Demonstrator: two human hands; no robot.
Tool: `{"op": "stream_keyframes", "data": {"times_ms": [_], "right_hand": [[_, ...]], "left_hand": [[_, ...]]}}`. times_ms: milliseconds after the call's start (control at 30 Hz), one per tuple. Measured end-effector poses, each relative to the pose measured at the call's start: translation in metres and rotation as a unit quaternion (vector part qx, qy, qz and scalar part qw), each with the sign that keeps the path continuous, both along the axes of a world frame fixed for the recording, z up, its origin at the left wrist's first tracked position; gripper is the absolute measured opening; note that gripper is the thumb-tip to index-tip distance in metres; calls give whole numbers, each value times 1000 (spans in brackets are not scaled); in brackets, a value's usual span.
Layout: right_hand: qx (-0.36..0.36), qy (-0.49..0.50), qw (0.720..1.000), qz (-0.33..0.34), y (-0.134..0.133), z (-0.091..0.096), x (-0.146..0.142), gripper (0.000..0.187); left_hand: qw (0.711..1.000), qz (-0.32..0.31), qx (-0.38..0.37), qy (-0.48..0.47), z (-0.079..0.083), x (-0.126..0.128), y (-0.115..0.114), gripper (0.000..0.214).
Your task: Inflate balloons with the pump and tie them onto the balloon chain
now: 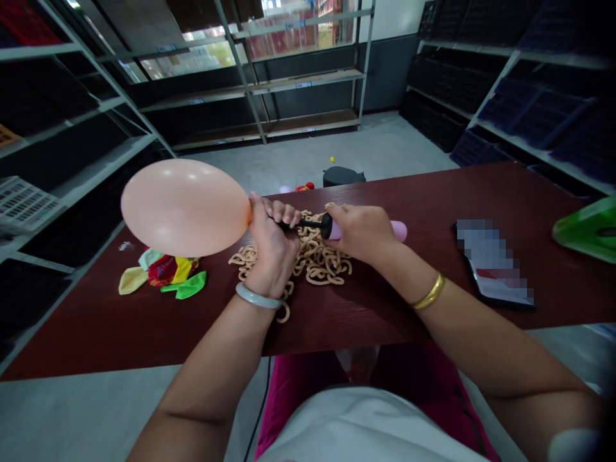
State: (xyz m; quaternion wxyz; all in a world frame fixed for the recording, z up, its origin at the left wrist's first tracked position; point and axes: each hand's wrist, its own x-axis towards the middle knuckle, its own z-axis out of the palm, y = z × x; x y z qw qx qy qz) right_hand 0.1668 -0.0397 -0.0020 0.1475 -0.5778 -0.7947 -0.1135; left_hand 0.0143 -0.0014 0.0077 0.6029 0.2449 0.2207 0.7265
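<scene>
A large peach balloon, swollen with air, extends to the left of my left hand. The fingers of that hand are closed around its neck and the black end of a hand balloon pump. My right hand grips the pump's pink barrel, with a black collar and rod showing between the two hands. Under them lies a loose pile of tan curled loops, partly covered by my left hand and wrist. The nozzle inside the balloon's neck is hidden by my fingers.
Limp coloured balloons lie on the left of the dark red table. A phone and a green object are at the right. Beyond the table stand a dark stool and metal shelves.
</scene>
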Motion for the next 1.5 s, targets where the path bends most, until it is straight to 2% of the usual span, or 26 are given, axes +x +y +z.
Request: {"op": "stream_keyframes", "data": {"times_ms": [167,333,433,600,733,833,967,1133,1233,1367,1500], "right_hand": [[-3,29,1000,11,-2,2,-13,45],[-11,45,999,16,-1,-2,-9,46],[-14,44,999,13,3,-5,1,50],[-8,23,1000,-2,10,-6,18,57],[15,17,1000,-6,11,-4,24,55],[28,11,1000,-6,9,-3,27,54],[33,-7,999,-16,6,-4,27,53],[27,-4,1000,4,0,-8,10,57],[21,13,1000,11,-4,-10,-3,52],[21,29,999,10,-6,-9,-11,49],[18,28,999,13,-5,-10,-11,47]], "left_hand": [[1000,-20,7,21,1,20,-14,49],[999,-39,11,19,1,16,-13,48],[999,-46,11,7,2,-1,0,47],[999,-18,19,-29,8,-51,29,47],[999,0,34,-41,15,-70,32,46],[998,8,38,-49,16,-63,24,46],[997,15,34,-63,10,-40,13,45],[999,-11,-4,-44,0,-1,-5,47],[999,-31,-11,-29,-3,18,-15,48],[999,-28,-6,-30,-5,26,-19,47],[999,-38,-9,-20,-5,21,-14,50]]}}
